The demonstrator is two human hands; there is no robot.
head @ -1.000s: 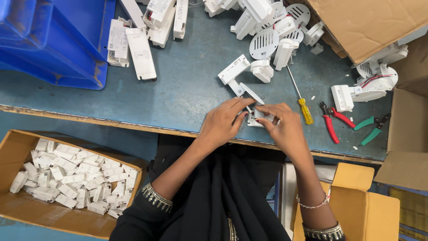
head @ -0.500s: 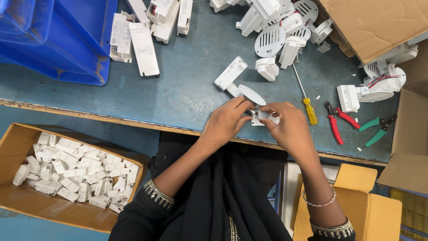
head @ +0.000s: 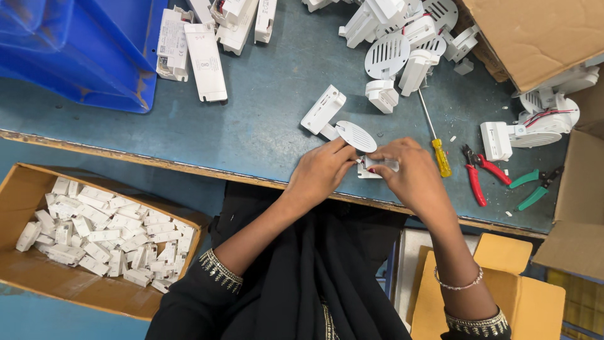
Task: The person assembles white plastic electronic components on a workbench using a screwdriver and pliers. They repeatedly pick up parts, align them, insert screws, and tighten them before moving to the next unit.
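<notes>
Hands together at the near edge of the blue-grey workbench (head: 251,126), just right of its middle. Left hand (head: 321,173) closed with fingertips pinched on one end of a small white plastic part (head: 376,165); right hand (head: 412,173) closed over the other end, thumb and forefinger clamped on it. Part held just above the bench top, right at the near edge. Touching the left fingertips from behind: a white oval slotted cover (head: 356,136), joined to a white rectangular housing (head: 323,111) lying toward the bench middle.

Just right of the right hand, a screwdriver with a yellow handle (head: 434,138), shaft pointing to the far edge. Further right, red-handled cutters (head: 475,176) and green-handled pliers (head: 531,187), near the right edge. Beyond those, a white round fitting with red and black wires (head: 535,123).

Along the far edge, a heap of white plastic housings and round grilles (head: 402,38). At the far left corner, a blue plastic bin (head: 82,50), with flat white rectangular units (head: 204,53) just beside it. At the far right corner, a brown cardboard box flap (head: 541,31).

Below the near edge on the left, an open cardboard box (head: 25,271) filled with small white plastic pieces (head: 100,233). Below on the right, yellow cardboard (head: 503,296). Black sleeves with embroidered cuffs; thin bracelet (head: 459,284) on the right wrist.
</notes>
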